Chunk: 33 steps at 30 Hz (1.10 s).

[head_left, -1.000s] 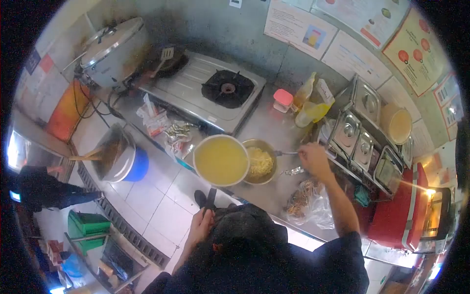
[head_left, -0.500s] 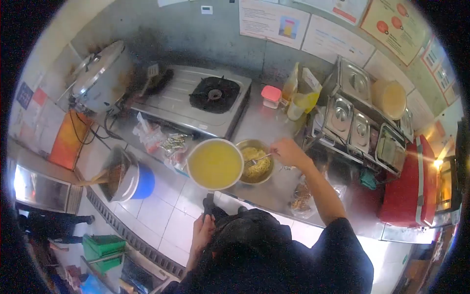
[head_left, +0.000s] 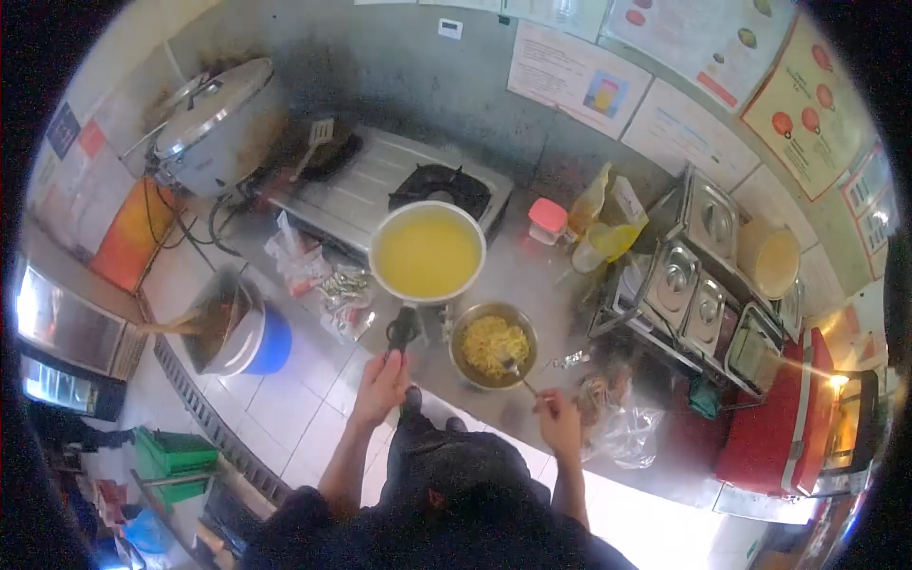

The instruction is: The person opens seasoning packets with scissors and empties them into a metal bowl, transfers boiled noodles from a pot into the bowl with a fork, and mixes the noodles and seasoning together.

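Observation:
My left hand (head_left: 382, 380) is closed on the black handle of a pot (head_left: 427, 252) that holds yellow liquid. The pot is over the front edge of the stove (head_left: 361, 180), near the burner. To its lower right, a metal bowl (head_left: 492, 378) of noodles (head_left: 492, 344) rests on the steel counter. In my right hand (head_left: 557, 418) is a fork (head_left: 518, 372), its tines in the noodles. A clear plastic bag (head_left: 627, 437) lies to the right of that hand.
Lidded metal containers (head_left: 708, 318) stand at the right, by a red box (head_left: 774, 413). A pink-lidded jar (head_left: 547, 220) and yellow bottles are behind. Torn wrappers (head_left: 342, 302) lie left. A blue-and-white bucket (head_left: 252, 332) and large cooker (head_left: 223, 128) are farther left.
The pot has moved away from me toward the burner, apart from the bowl. My right hand has come nearer my body, with the fork still in the noodles.

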Motion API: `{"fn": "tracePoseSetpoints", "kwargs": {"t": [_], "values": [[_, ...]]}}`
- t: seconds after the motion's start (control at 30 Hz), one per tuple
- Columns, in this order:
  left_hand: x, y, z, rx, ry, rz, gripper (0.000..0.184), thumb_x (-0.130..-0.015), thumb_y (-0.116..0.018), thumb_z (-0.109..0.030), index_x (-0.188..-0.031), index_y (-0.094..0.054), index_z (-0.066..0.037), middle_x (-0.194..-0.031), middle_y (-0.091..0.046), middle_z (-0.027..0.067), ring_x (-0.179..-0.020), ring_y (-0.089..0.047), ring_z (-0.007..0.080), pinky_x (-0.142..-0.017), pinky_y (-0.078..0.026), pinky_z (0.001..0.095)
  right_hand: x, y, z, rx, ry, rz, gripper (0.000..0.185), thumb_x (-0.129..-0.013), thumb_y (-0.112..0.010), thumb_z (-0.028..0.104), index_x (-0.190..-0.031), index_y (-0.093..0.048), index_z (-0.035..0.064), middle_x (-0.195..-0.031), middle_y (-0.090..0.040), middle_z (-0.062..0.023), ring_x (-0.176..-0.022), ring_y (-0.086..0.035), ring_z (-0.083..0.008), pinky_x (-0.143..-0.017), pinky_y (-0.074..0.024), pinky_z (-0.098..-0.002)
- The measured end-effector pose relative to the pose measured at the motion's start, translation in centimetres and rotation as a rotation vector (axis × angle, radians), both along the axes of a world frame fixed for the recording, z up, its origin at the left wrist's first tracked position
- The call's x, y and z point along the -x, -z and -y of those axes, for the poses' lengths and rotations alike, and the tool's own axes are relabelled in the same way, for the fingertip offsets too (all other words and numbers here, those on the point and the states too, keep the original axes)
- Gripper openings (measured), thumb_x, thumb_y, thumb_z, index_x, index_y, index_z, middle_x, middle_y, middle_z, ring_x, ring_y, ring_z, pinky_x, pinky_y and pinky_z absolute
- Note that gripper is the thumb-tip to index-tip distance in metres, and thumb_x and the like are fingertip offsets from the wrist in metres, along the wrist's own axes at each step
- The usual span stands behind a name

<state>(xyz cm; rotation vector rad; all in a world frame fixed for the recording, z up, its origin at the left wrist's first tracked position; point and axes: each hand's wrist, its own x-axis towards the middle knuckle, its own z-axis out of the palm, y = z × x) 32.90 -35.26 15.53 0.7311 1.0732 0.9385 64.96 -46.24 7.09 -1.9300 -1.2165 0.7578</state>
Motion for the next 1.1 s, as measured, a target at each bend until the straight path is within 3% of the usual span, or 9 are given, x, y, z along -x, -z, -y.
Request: {"fn": "tracePoseSetpoints", "kwargs": {"t": [0.27, 0.33, 0.37, 0.57, 0.67, 0.73, 0.87, 0.97, 1.1], "values": [[-0.3, 3.6, -14.0, -0.061, 0.088, 0.161, 0.032, -0.101, -0.052, -0.042, -0.091, -0.054, -0.012, -0.066, -0.04, -0.0088, -0.054, -0.037, 0.0019, -0.045, -0.025, 0.0211, 2.8, -4.9, -1.1, 0.061, 0.219, -0.046, 0.018, -0.09, -0.063, 0.019, -0.101, -0.066, 0.0056, -0.086, -0.071, -0.0148, -0.077, -0.07, -0.0283, -0.072, -0.0525, -0.0374], [-0.4, 4.9, -17.1, -0.262, 0.121, 0.08, 0.032, -0.1, -0.053, -0.043, -0.091, -0.055, -0.013, -0.067, -0.041, -0.0088, -0.054, -0.036, 0.0018, -0.044, -0.025, 0.0207, 3.2, -4.8, -1.3, -0.065, 0.276, 0.047, 0.015, -0.093, -0.061, 0.014, -0.1, -0.066, 0.001, -0.072, -0.067, -0.0071, -0.067, -0.063, -0.0123, -0.063, -0.048, -0.0276], [-0.5, 5.3, -18.3, -0.268, 0.136, 0.086, 0.032, -0.1, -0.053, -0.043, -0.091, -0.055, -0.013, -0.067, -0.041, -0.0088, -0.054, -0.036, 0.0018, -0.044, -0.025, 0.0207, 3.5, -4.3, -1.6, -0.072, 0.292, 0.051, 0.015, -0.093, -0.061, 0.014, -0.1, -0.066, 0.001, -0.072, -0.067, -0.0071, -0.067, -0.063, -0.0123, -0.063, -0.048, -0.0276], [-1.3, 6.5, -22.4, -0.022, 0.137, 0.171, 0.03, -0.1, -0.054, -0.042, -0.094, -0.054, -0.012, -0.062, -0.037, -0.0098, -0.049, -0.033, 0.0025, -0.041, -0.025, 0.0192, 5.9, -5.1, -3.6, -0.139, 0.366, 0.025, 0.018, -0.097, -0.055, 0.017, -0.104, -0.062, 0.0011, -0.074, -0.066, -0.0082, -0.07, -0.062, -0.0127, -0.065, -0.0475, -0.0293], [-1.6, 6.6, -23.2, 0.033, 0.126, 0.242, 0.035, -0.099, -0.053, -0.046, -0.095, -0.055, -0.012, -0.062, -0.037, -0.0096, -0.049, -0.032, 0.0029, -0.041, -0.025, 0.0198, 7.4, -7.3, -5.1, -0.123, 0.393, 0.064, 0.019, -0.1, -0.051, 0.019, -0.108, -0.058, 0.0026, -0.077, -0.067, -0.0119, -0.073, -0.066, -0.0203, -0.067, -0.0488, -0.0352], [-1.5, 6.0, -23.9, 0.024, 0.206, 0.279, 0.037, -0.099, -0.052, -0.048, -0.105, -0.058, -0.012, -0.067, -0.045, -0.0089, -0.051, -0.039, 0.0038, -0.041, -0.028, 0.0217, 7.2, -8.5, -5.9, 0.155, 0.297, 0.346, 0.019, -0.1, -0.047, 0.019, -0.109, -0.056, 0.0039, -0.083, -0.068, -0.0168, -0.077, -0.068, -0.0323, -0.071, -0.0503, -0.0426], [-1.4, 8.3, -25.9, 0.047, 0.176, 0.249, 0.04, -0.099, -0.051, -0.05, -0.106, -0.057, -0.011, -0.07, -0.046, -0.0065, -0.051, -0.04, 0.005, -0.041, -0.028, 0.0223, 6.5, -9.7, -7.7, 0.257, 0.18, 0.484, 0.017, -0.097, -0.047, 0.017, -0.102, -0.059, 0.0054, -0.084, -0.067, -0.0218, -0.08, -0.065, -0.0448, -0.074, -0.0493, -0.0536], [-0.2, 7.3, -25.9, 0.029, 0.311, 0.183, 0.047, -0.1, -0.045, -0.054, -0.11, -0.056, -0.01, -0.075, -0.052, -0.0037, -0.053, -0.044, 0.0066, -0.046, -0.034, 0.0232, 6.0, -9.8, -8.2, 0.441, 0.074, 0.54, 0.021, -0.094, -0.048, 0.021, -0.097, -0.06, 0.0042, -0.086, -0.067, -0.0277, -0.086, -0.066, -0.0461, -0.075, -0.0512, -0.0559], [1.8, 4.7, -24.7, 0.11, 0.306, 0.089, 0.059, -0.101, -0.033, -0.06, -0.108, -0.06, -0.008, -0.079, -0.06, -0.0007, -0.062, -0.054, 0.0107, -0.055, -0.042, 0.0251, 5.7, -9.6, -9.9, 0.499, 0.074, 0.703, 0.023, -0.09, -0.055, 0.022, -0.085, -0.067, 0.0028, -0.08, -0.068, -0.0241, -0.077, -0.067, -0.0448, -0.07, -0.0534, -0.0515]]}}
